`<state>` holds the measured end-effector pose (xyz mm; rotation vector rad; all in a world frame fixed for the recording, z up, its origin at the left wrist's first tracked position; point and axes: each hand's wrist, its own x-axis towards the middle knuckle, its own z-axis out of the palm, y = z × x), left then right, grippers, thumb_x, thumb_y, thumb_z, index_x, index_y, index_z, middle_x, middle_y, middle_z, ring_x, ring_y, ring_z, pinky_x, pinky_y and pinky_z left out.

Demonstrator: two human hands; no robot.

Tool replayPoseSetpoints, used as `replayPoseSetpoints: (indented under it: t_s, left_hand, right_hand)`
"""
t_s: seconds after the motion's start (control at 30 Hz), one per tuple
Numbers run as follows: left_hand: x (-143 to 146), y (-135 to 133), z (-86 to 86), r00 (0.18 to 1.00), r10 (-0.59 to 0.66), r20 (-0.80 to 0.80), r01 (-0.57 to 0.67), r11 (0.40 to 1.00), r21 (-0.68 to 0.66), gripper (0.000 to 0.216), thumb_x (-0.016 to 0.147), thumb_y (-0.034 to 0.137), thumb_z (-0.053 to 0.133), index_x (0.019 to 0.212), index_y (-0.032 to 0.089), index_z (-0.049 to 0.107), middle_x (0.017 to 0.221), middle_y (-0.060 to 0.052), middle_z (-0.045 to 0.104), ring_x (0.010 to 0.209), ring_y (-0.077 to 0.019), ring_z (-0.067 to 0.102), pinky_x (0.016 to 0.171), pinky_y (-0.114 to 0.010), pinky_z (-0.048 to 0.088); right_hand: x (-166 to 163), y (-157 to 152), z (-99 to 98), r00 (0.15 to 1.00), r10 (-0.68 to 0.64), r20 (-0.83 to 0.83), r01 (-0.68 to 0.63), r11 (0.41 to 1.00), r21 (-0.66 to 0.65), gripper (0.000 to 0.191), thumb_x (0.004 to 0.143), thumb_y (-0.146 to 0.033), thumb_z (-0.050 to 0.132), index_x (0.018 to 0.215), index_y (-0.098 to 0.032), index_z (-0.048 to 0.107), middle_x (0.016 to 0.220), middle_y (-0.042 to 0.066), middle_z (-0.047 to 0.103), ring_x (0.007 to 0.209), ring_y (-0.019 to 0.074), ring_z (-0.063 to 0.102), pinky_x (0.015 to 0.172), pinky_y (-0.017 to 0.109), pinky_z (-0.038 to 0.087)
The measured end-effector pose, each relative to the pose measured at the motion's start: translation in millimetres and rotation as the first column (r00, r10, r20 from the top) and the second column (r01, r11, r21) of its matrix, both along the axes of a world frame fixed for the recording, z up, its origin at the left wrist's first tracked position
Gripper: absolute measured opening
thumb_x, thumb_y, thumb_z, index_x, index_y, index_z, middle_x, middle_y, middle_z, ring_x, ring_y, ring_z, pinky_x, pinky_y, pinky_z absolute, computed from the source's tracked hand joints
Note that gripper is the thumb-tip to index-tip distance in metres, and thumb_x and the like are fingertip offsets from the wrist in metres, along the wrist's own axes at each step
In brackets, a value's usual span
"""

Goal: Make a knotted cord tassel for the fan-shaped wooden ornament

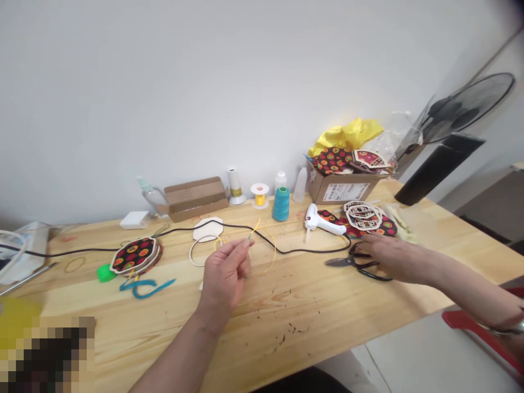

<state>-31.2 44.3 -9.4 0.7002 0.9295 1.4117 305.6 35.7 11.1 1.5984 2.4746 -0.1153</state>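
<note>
My left hand (229, 267) is closed in a pinch on a thin yellow cord (256, 225) with a bit of teal thread at the fingertips. The cord's short end points up, and a looser loop curves to the right over the table. My right hand (388, 257) has its fingers curled at the black handles of a pair of scissors (344, 262). The blades point left and the scissors rest on the wood; the fingertips are partly hidden. A pale ring (190, 252) and a white scalloped piece (208, 229) lie behind my left hand.
A white glue gun (323, 221) with a black cable (298, 251) lies ahead of the scissors. A teal thread cone (281, 204) and yellow spool (260, 196) stand near the wall. Patterned pieces (135, 255) are stacked left; a full carton (344, 188) sits back right. Another person's blurred head appears lower left.
</note>
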Motion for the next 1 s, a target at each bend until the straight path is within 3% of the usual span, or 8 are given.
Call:
replayPoseSetpoints:
  t_s: [0.13,0.23,0.43,0.53,0.8,0.87,0.93,1.0]
  left_hand:
    - [1,-1,-0.3,1.0,-0.007,0.004,0.007,1.0,-0.016,0.015,0.065,0.023,0.074,0.071,0.01,0.07,0.04,0.009,0.036,0.038,-0.0013,0.029,0.038,-0.015,0.021]
    - [0,-1,-0.7,1.0,-0.007,0.004,0.007,1.0,-0.017,0.015,0.065,0.023,0.074,0.07,0.01,0.069,0.04,0.009,0.036,0.038,-0.0015,0.029,0.039,-0.015,0.022]
    - [-1,0,-0.4,1.0,-0.007,0.022,0.008,1.0,-0.027,0.017,0.064,0.024,0.075,0.07,0.01,0.069,0.041,0.01,0.034,0.038,-0.0011,0.027,0.038,-0.016,0.02]
    - [-2,0,0.5,1.0,0.002,0.015,-0.002,1.0,-0.026,0.018,0.062,0.024,0.076,0.07,0.009,0.069,0.042,0.009,0.034,0.038,-0.001,0.027,0.038,-0.016,0.019]
    - [-1,0,-0.1,1.0,0.004,0.012,-0.003,0.999,-0.035,0.02,0.062,0.027,0.076,0.069,0.01,0.069,0.04,0.01,0.033,0.037,-0.0008,0.024,0.039,-0.017,0.016]
    - [0,0,-0.4,1.0,0.01,-0.002,-0.01,0.999,-0.037,0.02,0.062,0.028,0.076,0.07,0.01,0.07,0.039,0.01,0.033,0.037,-0.001,0.023,0.039,-0.017,0.015]
    - [0,0,-0.9,1.0,0.013,-0.021,-0.014,0.999,-0.036,0.02,0.064,0.029,0.075,0.07,0.011,0.07,0.039,0.01,0.033,0.038,-0.0014,0.024,0.039,-0.017,0.016]
    - [0,0,-1.8,0.999,0.006,-0.04,-0.007,0.999,-0.034,0.02,0.065,0.03,0.074,0.07,0.011,0.07,0.039,0.01,0.033,0.038,-0.0019,0.023,0.039,-0.017,0.016]
  right_hand:
    - [-20,7,12.4,0.999,-0.005,0.051,0.0,0.996,0.095,0.04,0.072,0.008,0.04,0.096,-0.013,0.065,0.102,0.014,0.063,0.093,0.0232,0.06,0.079,0.031,0.046]
    - [-62,17,21.3,0.985,0.167,-0.05,-0.154,0.967,0.202,0.019,0.081,-0.006,0.046,0.078,-0.015,0.063,0.087,0.011,0.062,0.083,0.0216,0.056,0.074,0.031,0.043]
    - [-141,48,3.9,0.924,0.382,0.012,-0.376,0.903,0.206,0.017,0.084,-0.006,0.046,0.086,-0.015,0.061,0.087,0.009,0.063,0.089,0.022,0.052,0.08,0.035,0.039]
    - [-158,61,1.8,0.943,0.331,0.042,-0.333,0.927,0.171,0.016,0.079,-0.004,0.051,0.081,-0.014,0.063,0.084,0.01,0.065,0.086,0.0226,0.056,0.074,0.033,0.04]
    - [-163,56,29.1,0.993,0.012,-0.118,0.028,0.941,0.337,0.026,0.085,-0.006,0.039,0.099,-0.012,0.06,0.088,0.013,0.066,0.075,0.0222,0.062,0.058,0.029,0.041]
    - [-170,46,22.2,0.925,0.017,-0.379,0.083,0.966,0.244,0.024,0.089,-0.014,0.039,0.097,-0.014,0.062,0.08,0.009,0.068,0.069,0.0183,0.061,0.059,0.028,0.042]
    - [-180,37,7.6,0.684,-0.005,-0.73,0.054,0.998,0.044,0.025,0.088,-0.019,0.045,0.108,-0.016,0.059,0.092,0.007,0.068,0.064,0.0129,0.059,0.058,0.025,0.044]
    - [-191,30,-10.0,0.427,-0.131,-0.895,-0.093,0.978,-0.187,0.038,0.083,-0.018,0.051,0.122,-0.018,0.049,0.111,0.009,0.063,0.054,0.0076,0.054,0.052,0.023,0.043]
